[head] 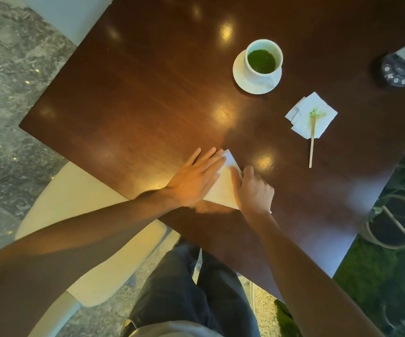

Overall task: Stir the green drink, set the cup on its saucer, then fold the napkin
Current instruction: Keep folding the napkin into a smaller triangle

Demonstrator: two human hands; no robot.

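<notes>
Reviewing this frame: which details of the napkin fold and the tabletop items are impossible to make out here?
Head view only:
- napkin: its side edges lie under the left hand and right hand, so the fold count is unclear.
- Right hand's fingertips: whether they pinch or just press is unclear.
- dark device: cut off by the right edge; buttons too small to read.
- cup: handle hardly visible from above.

Tabletop (pixel 135 93): dark wood, grain visible, polished to a gloss that mirrors ceiling lights. Cup (pixel 264 60) and saucer (pixel 241 80), toward the far edge: smooth, glazed white ceramic. Napkin (pixel 224 186), near edge: matt white paper; second napkin (pixel 311 114), right side: soft, crinkled paper, green-stained. Stirrer (pixel 312 142): pale, unfinished wood.
</notes>
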